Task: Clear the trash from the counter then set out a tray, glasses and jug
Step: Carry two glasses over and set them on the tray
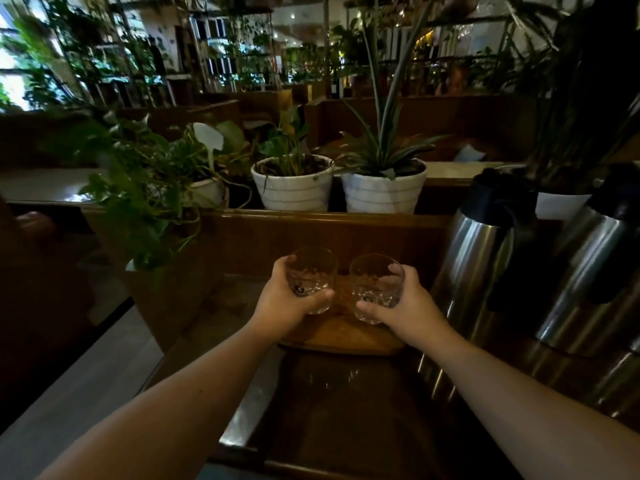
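**Two glasses over the tray**

Your left hand point(287, 303) is wrapped around one glass point(310, 279). Your right hand point(407, 306) is wrapped around the other glass point(376, 287). Both glasses are side by side, just over the wooden tray point(341, 336) on the counter point(332, 410). A shiny jug point(474, 258) stands to the right.

A dark, glossy wooden desk point(346, 410) runs from the near edge toward a raised wooden back wall point(311, 237). A wooden tray point(339, 337) lies on it at the middle, close to that wall. To the right, two steel flasks point(474, 271) with black tops stand on the desk, one just beside the tray and the other point(588, 278) farther right. On the ledge point(446, 169) behind the wall sit two white ribbed pots point(294, 188), side by side, each with a plant; the second point(382, 194) is on the right. A leafy plant point(145, 202) spills over the far left corner.
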